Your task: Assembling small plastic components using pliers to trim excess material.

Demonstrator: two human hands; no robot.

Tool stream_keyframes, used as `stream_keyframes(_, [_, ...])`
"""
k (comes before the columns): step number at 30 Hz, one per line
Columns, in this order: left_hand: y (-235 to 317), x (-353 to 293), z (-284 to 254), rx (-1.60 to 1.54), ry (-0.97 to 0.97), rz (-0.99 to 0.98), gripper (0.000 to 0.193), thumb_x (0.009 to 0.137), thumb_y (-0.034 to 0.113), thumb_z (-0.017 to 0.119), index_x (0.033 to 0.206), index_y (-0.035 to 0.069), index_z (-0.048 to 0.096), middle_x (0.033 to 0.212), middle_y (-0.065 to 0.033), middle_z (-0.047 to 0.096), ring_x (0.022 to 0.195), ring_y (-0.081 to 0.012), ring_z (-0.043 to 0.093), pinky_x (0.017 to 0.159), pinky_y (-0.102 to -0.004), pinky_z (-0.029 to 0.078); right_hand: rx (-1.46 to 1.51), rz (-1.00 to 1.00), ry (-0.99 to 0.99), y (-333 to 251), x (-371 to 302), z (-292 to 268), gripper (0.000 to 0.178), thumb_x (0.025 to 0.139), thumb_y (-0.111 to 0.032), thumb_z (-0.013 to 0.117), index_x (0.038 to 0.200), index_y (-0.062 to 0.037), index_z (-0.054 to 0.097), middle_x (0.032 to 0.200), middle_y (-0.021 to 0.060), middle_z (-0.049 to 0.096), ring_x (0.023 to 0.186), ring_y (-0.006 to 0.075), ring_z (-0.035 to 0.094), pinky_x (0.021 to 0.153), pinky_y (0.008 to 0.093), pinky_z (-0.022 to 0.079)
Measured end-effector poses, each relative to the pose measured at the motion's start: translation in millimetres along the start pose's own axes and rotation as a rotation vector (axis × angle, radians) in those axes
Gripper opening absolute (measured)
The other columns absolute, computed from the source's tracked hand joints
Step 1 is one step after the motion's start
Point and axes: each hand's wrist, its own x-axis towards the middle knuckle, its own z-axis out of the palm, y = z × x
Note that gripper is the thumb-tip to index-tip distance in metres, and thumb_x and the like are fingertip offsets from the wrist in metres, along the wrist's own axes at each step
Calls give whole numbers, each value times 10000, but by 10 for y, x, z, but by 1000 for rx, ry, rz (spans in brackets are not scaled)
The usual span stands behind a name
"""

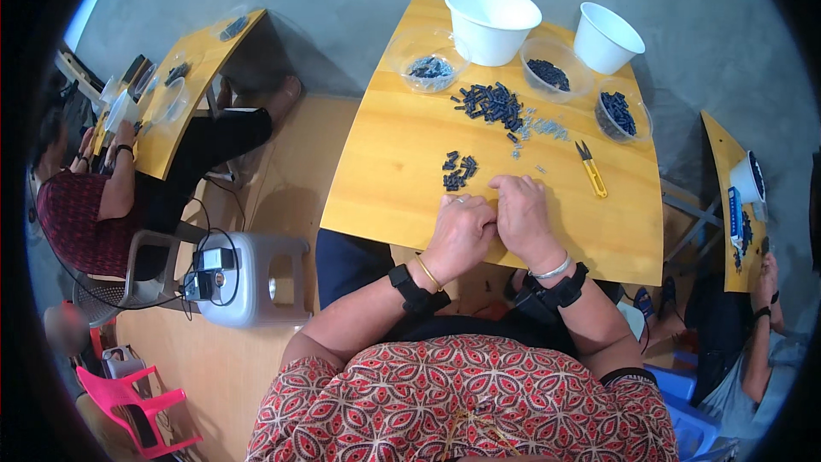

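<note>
The table (pixel 385 162) is a yellow wooden top, and both hands rest on its near part. Beyond the hands stand two white bowls (pixel 492 21) and three clear tubs (pixel 428 60) of dark parts. A big heap (pixel 494 104) of dark pieces lies well ahead of the knuckles; a small heap (pixel 457 171) sits just beyond the left hand (pixel 462 231). Yellow snips (pixel 590 168) lie ahead of the right hand (pixel 522 218). The hands touch, fingers curled together; whether they pinch anything I cannot tell.
</note>
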Motion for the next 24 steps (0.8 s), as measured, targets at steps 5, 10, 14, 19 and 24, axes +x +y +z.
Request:
stream_keyframes(5, [32, -13, 14, -29, 14, 17, 84, 645, -17, 585, 618, 47, 539, 639, -89, 526, 656, -271, 513, 663, -350, 348, 206, 110, 75, 64, 23, 65, 117, 732, -49, 484, 805, -75, 571, 756, 96, 572, 770, 297, 514, 684, 400, 363])
stream_keyframes(10, [2, -17, 46, -18, 52, 37, 114, 612, -28, 590, 597, 55, 514, 621, -94, 504, 639, -271, 503, 662, -347, 348, 45, -29, 18, 29, 34, 50, 76, 671, -63, 501, 601, -86, 484, 682, 83, 469, 717, 285, 454, 640, 394, 342])
stream_keyframes(14, [-33, 12, 73, -20, 36, 29, 122, 601, -41, 581, 594, 55, 506, 621, -91, 503, 637, -272, 501, 663, -346, 348, 4, -56, 15, 37, 53, 46, 77, 677, -80, 505, 604, -86, 482, 682, 90, 459, 713, 288, 446, 637, 398, 339])
stream_keyframes(19, [-42, 42, 59, 23, 37, 27, 122, 603, -42, 571, 581, 51, 495, 620, -88, 506, 640, -274, 509, 661, -348, 352, -50, -37, -26, 41, 103, 54, 107, 695, -109, 509, 595, -79, 485, 689, 97, 470, 738, 296, 458, 652, 402, 349])
stream_keyframes(24, [-42, 11, 75, 46, 59, 40, 110, 611, -29, 567, 574, 48, 497, 618, -96, 512, 623, -280, 508, 653, -354, 358, -117, -50, -62, 17, 72, 47, 114, 707, -120, 501, 602, -76, 511, 702, 103, 489, 746, 296, 464, 649, 412, 355])
